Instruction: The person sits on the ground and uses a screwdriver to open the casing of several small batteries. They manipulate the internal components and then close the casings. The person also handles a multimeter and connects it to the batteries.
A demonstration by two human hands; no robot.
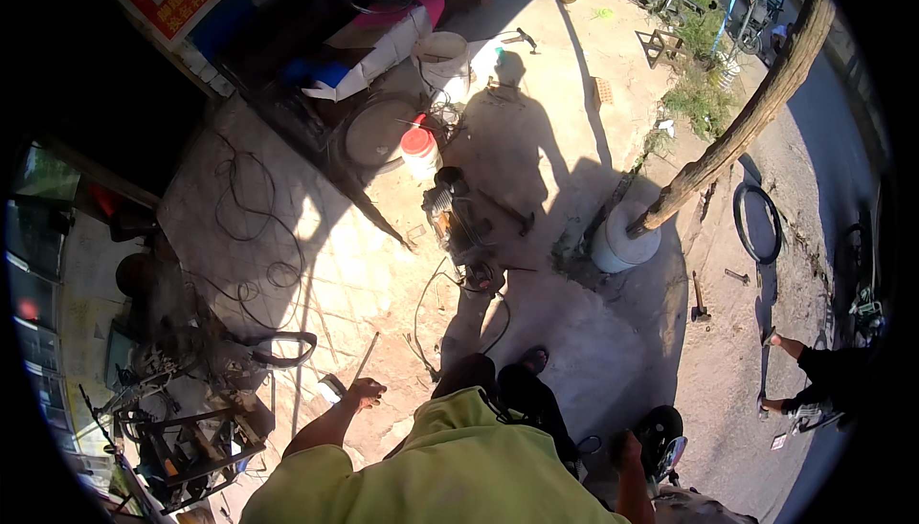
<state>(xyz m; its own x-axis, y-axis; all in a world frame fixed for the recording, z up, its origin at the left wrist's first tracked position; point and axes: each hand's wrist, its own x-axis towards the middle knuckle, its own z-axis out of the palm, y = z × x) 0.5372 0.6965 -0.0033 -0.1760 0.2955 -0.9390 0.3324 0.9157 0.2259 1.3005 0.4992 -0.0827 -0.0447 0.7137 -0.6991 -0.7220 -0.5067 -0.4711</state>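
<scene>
My left hand (364, 393) hangs low over the sunlit floor, its fingers loosely curled with gaps between them and nothing visible in them. A thin rod (367, 356) and a small white piece (331, 387) show right beside it; whether it touches the rod I cannot tell. My right hand (626, 449) is down at my right side in deep shade, its fingers hard to make out. Close to it is a dark, rounded thing (661, 426). In front of my feet sits a metal machine part like a small motor (446, 213), a cable (418, 315) looping beside it.
A hammer (514, 213) lies by the motor-like part. Beyond stand a red-lidded tub (419, 146) and a white bucket (443, 57). At right, a wooden post (737, 136) rises from a white drum (624, 240), near a tyre (757, 224). Another person (828, 376) is at far right.
</scene>
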